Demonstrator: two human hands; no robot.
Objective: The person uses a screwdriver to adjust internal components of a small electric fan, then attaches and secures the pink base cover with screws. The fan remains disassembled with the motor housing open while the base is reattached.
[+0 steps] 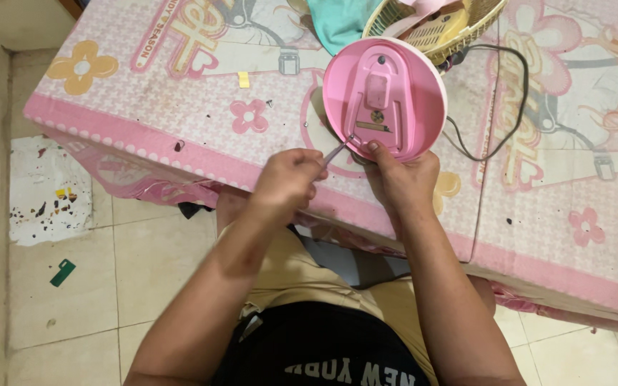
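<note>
The round pink base of a small appliance is tilted up on its edge over the pink patterned mattress, underside facing the camera — a raised central housing shows there. A thin metal tool slants up to the base's lower-left rim, tip touching it.

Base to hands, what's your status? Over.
Left hand grips thin tool, tip at pink round base. Right hand steadies base. Black cord alongside, clear.
</note>
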